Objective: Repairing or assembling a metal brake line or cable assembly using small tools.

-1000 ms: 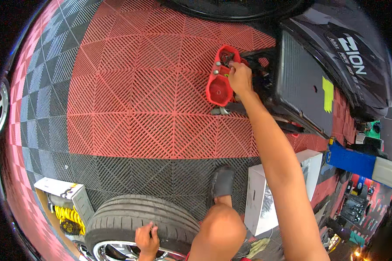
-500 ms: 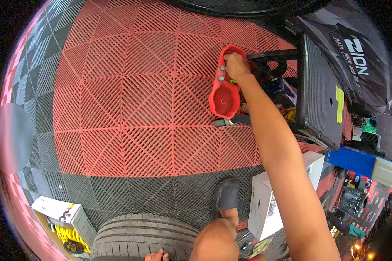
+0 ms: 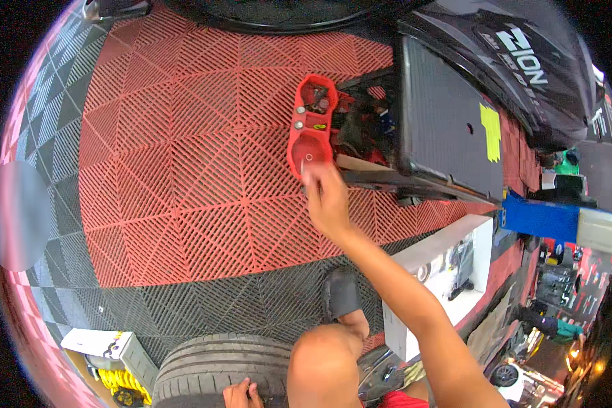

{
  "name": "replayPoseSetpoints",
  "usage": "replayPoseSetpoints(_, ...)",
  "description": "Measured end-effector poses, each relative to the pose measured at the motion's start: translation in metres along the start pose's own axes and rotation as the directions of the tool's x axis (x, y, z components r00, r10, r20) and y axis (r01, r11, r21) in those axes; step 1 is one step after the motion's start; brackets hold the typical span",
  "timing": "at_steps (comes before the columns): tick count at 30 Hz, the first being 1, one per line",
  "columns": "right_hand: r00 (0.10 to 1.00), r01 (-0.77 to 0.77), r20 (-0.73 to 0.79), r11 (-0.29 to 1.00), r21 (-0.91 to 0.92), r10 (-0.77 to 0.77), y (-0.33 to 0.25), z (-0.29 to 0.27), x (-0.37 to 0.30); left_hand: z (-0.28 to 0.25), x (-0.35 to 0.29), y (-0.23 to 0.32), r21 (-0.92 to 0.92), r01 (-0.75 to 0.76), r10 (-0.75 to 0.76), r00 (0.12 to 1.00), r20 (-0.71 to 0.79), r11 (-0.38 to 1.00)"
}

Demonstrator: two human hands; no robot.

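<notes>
One red two-bowled parts tray [image 3: 309, 136] sits just left of a black ribbed panel [image 3: 442, 115], small dark parts [image 3: 316, 99] lying in its far bowl [image 3: 317, 80]. My right hand [image 3: 328, 204] is at the edge of its near bowl [image 3: 309, 146], thumb and fingers close together, though blur keeps me from telling whether that grip pinches anything. My left hand [image 3: 243, 394] is by the tyre [image 3: 214, 360], fingers loosely bent; its grip I cannot tell

Tray [image 3: 311, 144] left of panel [image 3: 442, 112], parts [image 3: 314, 102] seemingly inside
</notes>
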State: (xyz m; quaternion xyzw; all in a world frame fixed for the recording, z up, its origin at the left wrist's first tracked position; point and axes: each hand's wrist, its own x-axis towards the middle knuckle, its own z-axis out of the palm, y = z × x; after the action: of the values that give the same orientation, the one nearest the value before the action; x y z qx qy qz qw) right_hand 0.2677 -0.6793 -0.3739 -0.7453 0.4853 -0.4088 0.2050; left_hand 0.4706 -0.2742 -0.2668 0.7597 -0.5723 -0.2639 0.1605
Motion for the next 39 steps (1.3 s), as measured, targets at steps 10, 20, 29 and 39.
replayPoseSetpoints(10,0.353,-0.807,0.271,0.145,0.572,0.895,-0.141,-0.232,-0.192,-0.001,-0.024,-0.004,0.037,-0.074,0.08,0.972,-0.223,0.997)
replayPoseSetpoints(20,0.397,-0.664,-0.038,0.316,0.678,0.917,-0.233,-0.385,-0.295,0.003,-0.059,-0.007,-0.074,0.001,-0.028,0.929,-0.368,0.997)
replayPoseSetpoints(29,0.166,-0.381,-0.348,0.385,0.841,0.923,-0.296,-0.48,-0.419,0.007,-0.048,0.013,-0.118,0.017,-0.058,0.935,-0.351,0.993)
replayPoseSetpoints(39,-0.149,-0.272,-0.542,0.493,0.827,0.827,-0.346,-0.517,-0.586,0.024,-0.057,0.011,0.02,0.041,-0.032,0.943,-0.33,0.999)
